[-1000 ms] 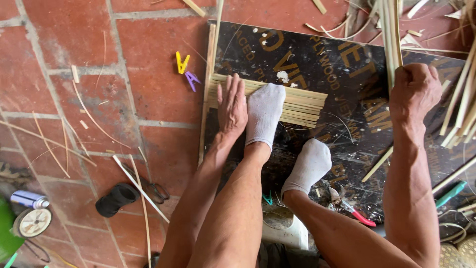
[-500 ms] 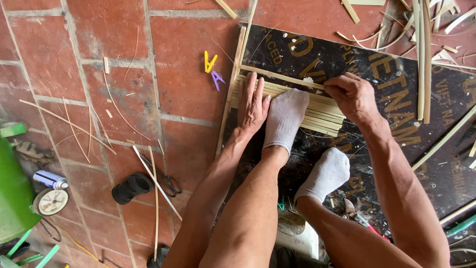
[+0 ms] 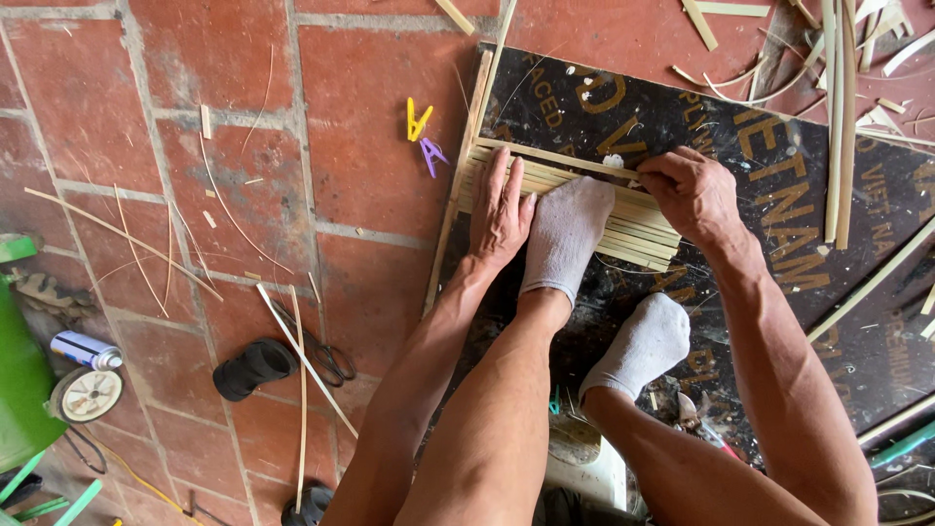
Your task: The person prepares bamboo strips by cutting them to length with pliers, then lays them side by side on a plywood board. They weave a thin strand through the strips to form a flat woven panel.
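On the dark board [image 3: 779,195], the left hand [image 3: 499,209] presses flat on the bamboo strips [image 3: 643,234], fingers spread; a socked foot [image 3: 568,234] pins them too, while the right hand [image 3: 693,193] pinches one strip's top edge.

Small white-and-blue spray can [image 3: 86,350] lying on the brick floor at far left, beside a green container [image 3: 21,385].

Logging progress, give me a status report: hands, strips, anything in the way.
Left hand flat on bamboo strips. Right hand pinching top strip. Socked foot pins them to board.
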`<action>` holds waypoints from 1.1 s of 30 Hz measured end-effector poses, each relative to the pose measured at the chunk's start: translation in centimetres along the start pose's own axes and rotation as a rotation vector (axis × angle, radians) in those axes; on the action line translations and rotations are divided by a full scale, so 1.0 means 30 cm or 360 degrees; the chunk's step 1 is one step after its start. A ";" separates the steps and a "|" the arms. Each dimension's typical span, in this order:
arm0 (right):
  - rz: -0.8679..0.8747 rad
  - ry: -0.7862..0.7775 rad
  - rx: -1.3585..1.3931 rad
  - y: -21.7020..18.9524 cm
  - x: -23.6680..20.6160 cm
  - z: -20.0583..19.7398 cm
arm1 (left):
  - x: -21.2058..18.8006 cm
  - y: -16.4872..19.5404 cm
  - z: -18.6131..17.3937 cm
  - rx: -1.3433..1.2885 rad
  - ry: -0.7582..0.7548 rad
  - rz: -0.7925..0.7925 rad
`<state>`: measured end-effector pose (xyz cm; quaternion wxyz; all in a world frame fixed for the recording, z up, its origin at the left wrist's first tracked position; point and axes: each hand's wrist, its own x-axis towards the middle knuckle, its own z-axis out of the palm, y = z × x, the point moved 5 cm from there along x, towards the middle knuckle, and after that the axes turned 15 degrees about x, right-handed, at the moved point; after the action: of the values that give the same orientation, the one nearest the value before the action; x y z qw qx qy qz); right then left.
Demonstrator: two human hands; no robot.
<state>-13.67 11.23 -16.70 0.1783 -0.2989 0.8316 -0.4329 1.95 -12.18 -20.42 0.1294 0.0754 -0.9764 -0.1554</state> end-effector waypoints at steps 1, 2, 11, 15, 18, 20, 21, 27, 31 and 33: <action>0.0010 -0.0005 -0.0016 0.001 0.000 0.003 | 0.000 0.002 -0.002 0.0023 0.0005 0.0006; 0.0024 -0.0010 -0.0034 0.001 0.000 0.006 | 0.000 0.004 -0.003 0.0043 0.0007 0.0013; 0.0016 0.0063 -0.0117 -0.036 -0.020 0.008 | 0.012 0.008 0.022 0.0294 -0.0204 -0.0087; -0.0174 0.0221 -0.0280 -0.085 -0.033 0.002 | 0.013 0.010 0.030 0.0390 -0.0269 -0.0042; -0.0147 0.0289 -0.0387 -0.108 -0.048 0.018 | 0.005 0.011 0.022 0.0426 -0.0191 -0.0034; -0.0131 0.0307 -0.0396 -0.118 -0.064 0.028 | -0.002 0.014 0.017 0.0418 -0.0142 -0.0034; -0.0124 0.0307 -0.0415 -0.121 -0.069 0.032 | -0.005 0.014 0.017 0.0412 -0.0144 -0.0034; -0.0120 0.0307 -0.0446 -0.137 -0.099 0.049 | -0.009 0.015 0.012 0.0453 -0.0244 -0.0043; 0.0031 0.0131 -0.0693 -0.184 -0.201 0.116 | -0.008 0.022 -0.001 0.0451 -0.0298 -0.0029; 0.0148 0.0048 -0.0725 -0.200 -0.252 0.146 | -0.006 0.025 -0.004 0.0461 -0.0343 -0.0034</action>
<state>-3.45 10.78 -13.90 0.1137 -0.2864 0.9232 -0.2298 2.09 -11.47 -20.12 0.0102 0.0865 -0.9960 -0.0218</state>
